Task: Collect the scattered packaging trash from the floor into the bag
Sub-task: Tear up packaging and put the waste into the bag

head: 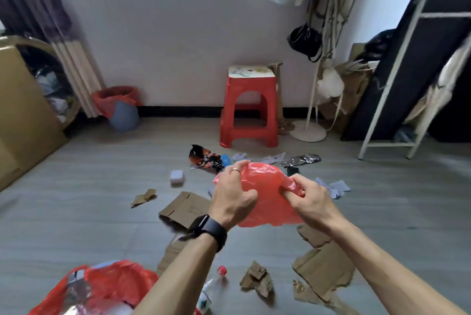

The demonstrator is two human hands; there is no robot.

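While the stuffed red bag (102, 286) at your 7 o'clock bulges with rubbish, the floor (76, 212) ahead of you carries plenty more. Furthest left, at 9 o'clock from your hands, lies a torn cardboard scrap (144, 197), then a small white box (177, 177); both look light and stiff enough to take by an edge. The flat cardboard sheet (186, 209) beside your left wrist is rigid, so I would fold it before it goes in, or its corners may split thin film. At 11 o'clock the black-and-red snack wrapper (205, 158) is crinkly and slippery; crush it in your fist.

Your left hand (234, 195) has its fingers curled over the top edge of the empty red plastic bag (265, 197), thumb nipping the film. The bag hangs in the air between your hands, above the floor, mouth not yet parted. It is limp, near weightless and clings to itself, so rub the two layers apart at the rim, not the middle. Your right hand (305, 197) pinches a gathered fold at the bag's 3 o'clock edge.

Below, at 6 o'clock, a plastic bottle (220, 271) with a red cap will roll; grip its neck. Beyond, at 1 o'clock, the silver foil wrapper (300, 160) is slick, and the white paper scraps (334, 187) at 3 o'clock are flimsy. The ragged cardboard pieces (323, 269) at 5 o'clock are bulky and stiff.
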